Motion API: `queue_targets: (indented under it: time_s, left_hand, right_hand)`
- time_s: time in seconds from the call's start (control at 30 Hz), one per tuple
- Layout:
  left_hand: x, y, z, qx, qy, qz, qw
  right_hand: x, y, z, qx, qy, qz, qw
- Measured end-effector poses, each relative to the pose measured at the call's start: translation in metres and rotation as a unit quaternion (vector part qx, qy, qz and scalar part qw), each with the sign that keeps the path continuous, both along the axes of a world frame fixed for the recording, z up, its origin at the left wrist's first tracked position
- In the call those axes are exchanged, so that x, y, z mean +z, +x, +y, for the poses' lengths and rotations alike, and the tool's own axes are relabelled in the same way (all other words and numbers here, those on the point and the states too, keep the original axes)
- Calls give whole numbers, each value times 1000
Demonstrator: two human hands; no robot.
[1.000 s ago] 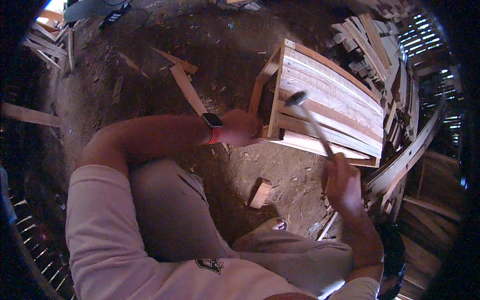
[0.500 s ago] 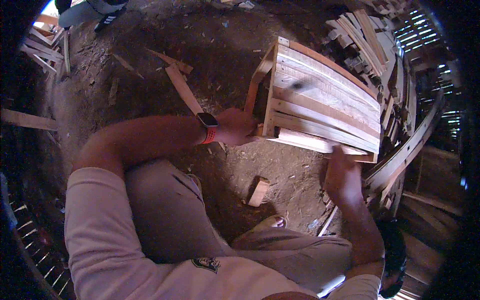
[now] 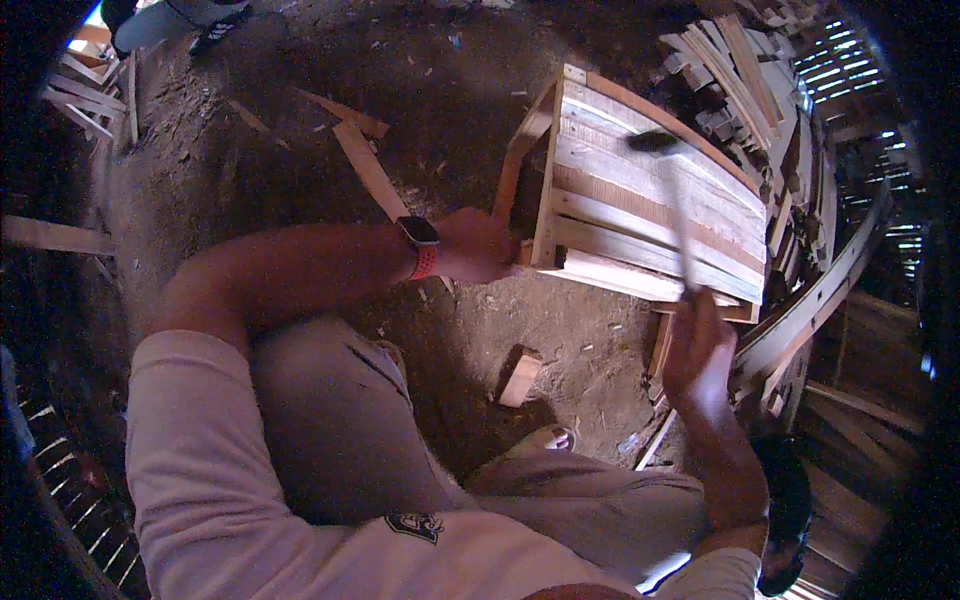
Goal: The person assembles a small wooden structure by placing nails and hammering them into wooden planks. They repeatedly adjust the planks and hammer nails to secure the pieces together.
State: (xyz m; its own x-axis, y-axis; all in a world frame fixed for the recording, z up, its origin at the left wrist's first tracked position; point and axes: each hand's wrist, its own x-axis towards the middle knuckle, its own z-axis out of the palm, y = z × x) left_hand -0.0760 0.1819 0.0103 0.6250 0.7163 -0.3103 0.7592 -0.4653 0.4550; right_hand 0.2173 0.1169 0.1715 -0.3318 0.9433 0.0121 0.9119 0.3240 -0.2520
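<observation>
A slatted wooden crate (image 3: 640, 200) stands on the ground ahead of me, its pale boards side by side and gaps showing between the lower ones. My left hand (image 3: 478, 247), with a watch (image 3: 419, 231) on its wrist, is closed on the crate's near left corner. In my right hand (image 3: 702, 340) is a hammer (image 3: 680, 225), held by its thin handle. The dark hammer head is above the crate's upper boards, blurred by motion; whether it touches them I cannot tell.
A small wood block (image 3: 520, 377) lies on the dirt floor before my foot. Loose wood strips (image 3: 370, 172) lie beyond my left wrist. Stacked planks (image 3: 730, 85) rise behind the crate, and a long board (image 3: 815, 310) leans at the right. Another person's foot (image 3: 215, 32) shows far left.
The hammer has swung, its head now farther right over the boards and its handle in plain sight. My right hand has shifted slightly right. My left hand keeps its place on the crate.
</observation>
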Motion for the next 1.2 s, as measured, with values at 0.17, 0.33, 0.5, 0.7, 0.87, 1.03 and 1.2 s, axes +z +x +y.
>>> queue_targets:
  time_s: [0.17, 0.33, 0.5, 0.7, 0.87, 1.03, 1.2]
  left_hand:
    - [-9, 3, -3, -3, 49, -39, 998]
    - [-7, 1, -3, 8, 25, -11, 1000]
    - [12, 1, 1, -23, 30, -17, 999]
    - [-14, -3, -1, 22, 25, -68, 997]
    - [-5, -9, 5, -18, 18, -196, 980]
    - [2, -18, 12, 153, -152, -274, 937]
    - [13, -51, 14, 138, 58, -167, 974]
  right_hand:
    - [-32, 3, -7, 39, -53, -51, 997]
    - [-8, -1, -8, -53, -16, 74, 996]
    - [-26, -10, -3, -33, -143, -122, 982]
    - [14, -5, 3, -18, -25, 18, 999]
    - [5, 25, 15, -105, -37, 95, 989]
    - [-29, 32, 29, -156, -94, 120, 976]
    - [-52, 15, 39, -39, -31, 223, 973]
